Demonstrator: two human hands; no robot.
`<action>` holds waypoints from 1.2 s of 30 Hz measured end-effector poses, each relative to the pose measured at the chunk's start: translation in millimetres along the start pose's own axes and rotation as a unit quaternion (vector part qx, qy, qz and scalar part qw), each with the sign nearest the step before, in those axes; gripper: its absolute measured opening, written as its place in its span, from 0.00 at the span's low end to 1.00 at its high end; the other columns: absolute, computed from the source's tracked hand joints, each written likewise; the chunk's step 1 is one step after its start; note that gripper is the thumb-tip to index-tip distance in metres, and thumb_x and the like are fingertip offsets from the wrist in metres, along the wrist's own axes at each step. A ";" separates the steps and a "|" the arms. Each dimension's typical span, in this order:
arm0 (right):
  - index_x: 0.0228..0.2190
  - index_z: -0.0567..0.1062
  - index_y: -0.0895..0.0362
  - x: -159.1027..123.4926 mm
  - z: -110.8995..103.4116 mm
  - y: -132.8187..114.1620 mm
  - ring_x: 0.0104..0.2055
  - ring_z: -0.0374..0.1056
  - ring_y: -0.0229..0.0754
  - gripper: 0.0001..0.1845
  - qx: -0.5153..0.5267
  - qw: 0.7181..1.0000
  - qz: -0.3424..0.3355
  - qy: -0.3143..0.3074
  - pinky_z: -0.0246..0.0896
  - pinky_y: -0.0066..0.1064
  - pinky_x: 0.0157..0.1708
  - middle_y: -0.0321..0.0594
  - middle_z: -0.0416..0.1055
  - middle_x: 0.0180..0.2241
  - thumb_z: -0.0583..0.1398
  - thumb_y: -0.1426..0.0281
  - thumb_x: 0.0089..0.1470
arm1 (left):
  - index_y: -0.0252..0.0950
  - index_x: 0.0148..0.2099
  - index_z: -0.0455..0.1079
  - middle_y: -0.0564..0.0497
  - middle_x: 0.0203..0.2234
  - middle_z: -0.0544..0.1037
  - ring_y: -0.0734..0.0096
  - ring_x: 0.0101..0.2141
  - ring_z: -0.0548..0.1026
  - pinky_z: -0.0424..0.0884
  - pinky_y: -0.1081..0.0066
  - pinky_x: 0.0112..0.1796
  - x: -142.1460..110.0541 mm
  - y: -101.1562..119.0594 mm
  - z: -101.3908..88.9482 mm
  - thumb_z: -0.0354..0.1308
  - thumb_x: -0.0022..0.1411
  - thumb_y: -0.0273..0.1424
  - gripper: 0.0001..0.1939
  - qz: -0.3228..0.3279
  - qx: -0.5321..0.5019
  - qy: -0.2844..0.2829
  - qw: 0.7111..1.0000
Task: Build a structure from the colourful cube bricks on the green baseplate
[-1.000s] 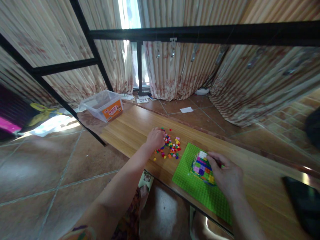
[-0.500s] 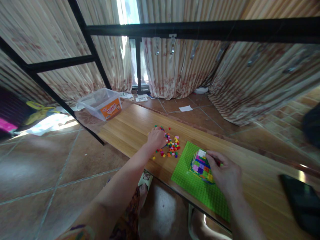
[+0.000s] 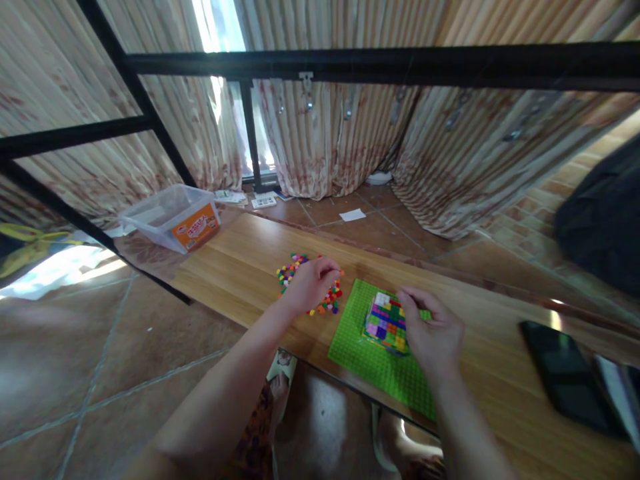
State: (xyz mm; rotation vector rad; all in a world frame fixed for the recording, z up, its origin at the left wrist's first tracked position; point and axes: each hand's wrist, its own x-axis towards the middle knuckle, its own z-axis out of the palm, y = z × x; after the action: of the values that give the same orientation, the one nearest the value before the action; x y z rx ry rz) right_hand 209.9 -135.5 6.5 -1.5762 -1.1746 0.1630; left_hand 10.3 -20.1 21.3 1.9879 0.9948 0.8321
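Left grip (image 3: 311, 287) nearer green baseplate (image 3: 345, 333)

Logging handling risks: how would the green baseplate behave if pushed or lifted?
The green baseplate looks thin, so it may flex. Flat on the smooth-looking table, it would probably slide rather than tip, likely carrying the brick block.

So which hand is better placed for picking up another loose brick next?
Probably the left hand: it is right by the loose bricks. The right hand is at the brick block on the green baseplate, farther from them.
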 end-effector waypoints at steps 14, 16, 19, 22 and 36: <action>0.29 0.81 0.53 -3.4 12.0 -27.1 0.30 0.72 0.39 0.07 0.274 0.952 0.102 -0.095 0.69 0.31 0.34 0.36 0.79 0.29 0.68 0.63 0.46 | 0.30 0.32 0.73 0.52 0.24 0.76 0.77 0.25 0.73 0.70 0.75 0.31 -15.7 38.7 37.7 0.66 0.53 0.39 0.15 -0.031 -0.373 -0.085 0.923; 0.29 0.81 0.53 -3.2 10.5 -24.2 0.30 0.72 0.38 0.07 0.281 0.949 0.106 -0.093 0.68 0.31 0.34 0.36 0.79 0.28 0.67 0.63 0.47 | 0.30 0.32 0.73 0.52 0.24 0.77 0.77 0.26 0.74 0.71 0.74 0.32 -14.7 38.1 38.0 0.66 0.53 0.40 0.15 -0.031 -0.381 -0.092 0.920; 0.32 0.80 0.54 -4.6 9.9 -22.7 0.29 0.71 0.38 0.09 0.253 0.959 0.098 -0.080 0.67 0.31 0.32 0.37 0.78 0.28 0.66 0.62 0.49 | 0.31 0.33 0.74 0.52 0.25 0.77 0.76 0.27 0.74 0.71 0.73 0.33 -10.7 33.7 30.0 0.67 0.51 0.38 0.14 -0.035 -0.377 -0.063 0.923; 0.34 0.80 0.54 -9.3 13.8 -26.6 0.31 0.71 0.40 0.09 0.140 0.985 0.028 -0.102 0.66 0.32 0.34 0.38 0.77 0.31 0.63 0.63 0.53 | 0.32 0.34 0.74 0.53 0.25 0.77 0.78 0.27 0.73 0.70 0.75 0.33 -4.5 23.1 12.1 0.68 0.49 0.36 0.14 -0.050 -0.372 0.027 0.927; 0.40 0.78 0.56 -26.7 82.8 -38.5 0.41 0.72 0.46 0.10 -0.211 0.928 -0.178 -0.249 0.65 0.34 0.42 0.44 0.78 0.39 0.56 0.72 0.60 | 0.31 0.32 0.74 0.57 0.17 0.70 0.83 0.19 0.65 0.62 0.80 0.23 5.9 1.6 -11.4 0.58 0.55 0.29 0.07 -0.134 -0.276 0.130 0.943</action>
State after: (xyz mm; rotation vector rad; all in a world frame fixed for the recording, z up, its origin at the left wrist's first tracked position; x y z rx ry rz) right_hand 121.1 -103.9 -6.3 -1.7042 -1.9819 0.0735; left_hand 4.6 -12.0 29.6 1.2603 1.0120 1.0942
